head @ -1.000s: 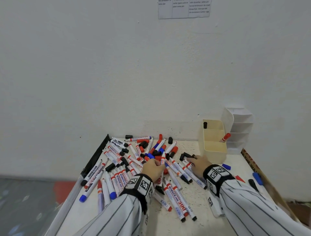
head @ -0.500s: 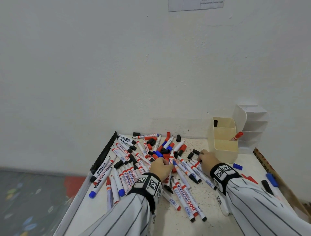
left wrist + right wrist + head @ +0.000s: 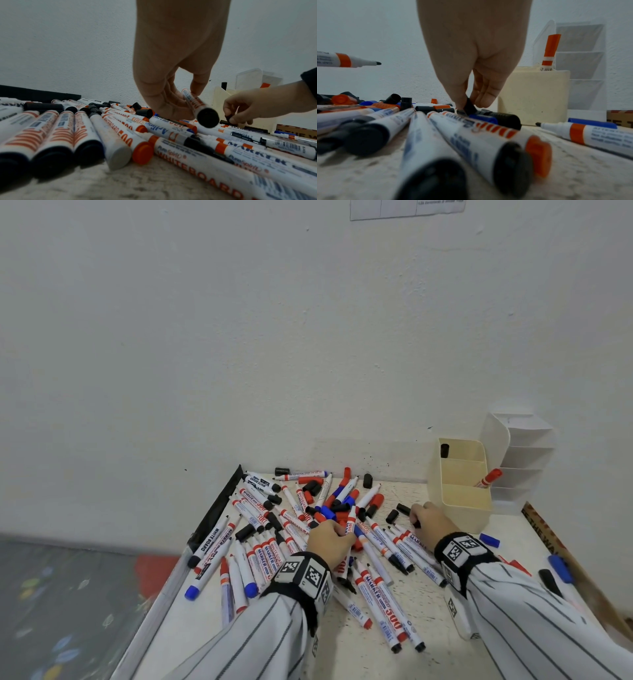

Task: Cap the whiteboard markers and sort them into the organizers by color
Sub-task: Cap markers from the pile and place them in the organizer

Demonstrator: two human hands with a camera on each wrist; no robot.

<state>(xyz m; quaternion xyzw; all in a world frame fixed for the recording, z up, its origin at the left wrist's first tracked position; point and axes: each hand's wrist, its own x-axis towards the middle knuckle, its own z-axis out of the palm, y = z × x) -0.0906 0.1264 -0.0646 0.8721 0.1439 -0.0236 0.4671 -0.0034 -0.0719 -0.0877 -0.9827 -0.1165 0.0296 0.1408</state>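
My left hand (image 3: pixel 342 537) grips an uncapped black-tipped marker (image 3: pixel 351 522) and holds it just above the pile of loose markers and caps (image 3: pixel 274 542). In the left wrist view the marker (image 3: pixel 197 105) points its black end toward the camera, with fingers curled round its barrel. My right hand (image 3: pixel 416 518) is down at the table beside the cream organizer (image 3: pixel 459 501), where its thumb and fingers pinch a small black cap (image 3: pixel 469 106). The held marker's bare tip (image 3: pixel 377 63) shows at the left of the right wrist view.
A capped red marker (image 3: pixel 488 478) stands in the cream organizer's front compartment and a black one (image 3: pixel 444 450) at its back. A white tiered organizer (image 3: pixel 524 467) stands behind it against the wall. Blue and black caps (image 3: pixel 560 565) lie at the table's right edge.
My left hand has lifted a marker out of the pile. My right hand has moved right toward the cream organizer and closed on a black cap. The head view has tilted.
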